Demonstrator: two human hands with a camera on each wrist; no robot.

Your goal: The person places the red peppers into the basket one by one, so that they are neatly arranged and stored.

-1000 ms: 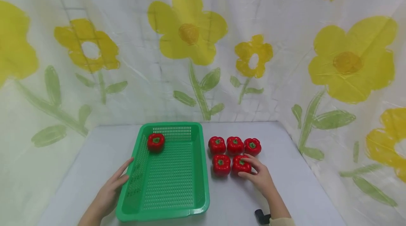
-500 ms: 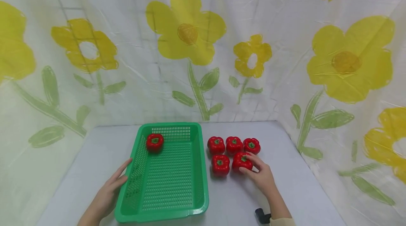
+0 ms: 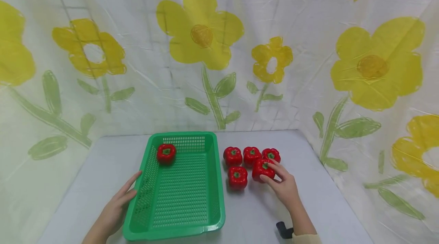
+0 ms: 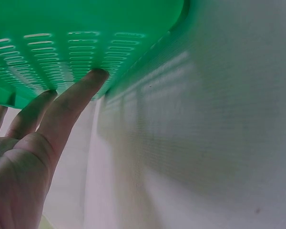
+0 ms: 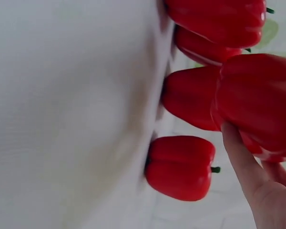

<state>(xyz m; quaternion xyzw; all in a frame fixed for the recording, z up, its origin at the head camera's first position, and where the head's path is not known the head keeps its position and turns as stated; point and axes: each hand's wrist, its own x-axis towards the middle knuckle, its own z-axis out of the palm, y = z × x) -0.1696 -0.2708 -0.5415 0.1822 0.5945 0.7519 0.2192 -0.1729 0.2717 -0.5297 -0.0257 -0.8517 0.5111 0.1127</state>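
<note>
My right hand (image 3: 288, 190) stretched forward, its fingers pinching a red pepper (image 3: 262, 170) just above the white counter (image 3: 329, 213), near four other peppers (image 3: 237, 177). My left hand (image 3: 114, 211) held nothing, its fingers extended against the side of the green basket (image 3: 171, 233), another pepper (image 3: 166, 155) in its far left corner. Behind the counter hung a yellow-flowered curtain (image 3: 154, 103).

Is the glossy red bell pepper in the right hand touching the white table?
No, the right hand holds the glossy red bell pepper with its base clear of the white table.
</note>
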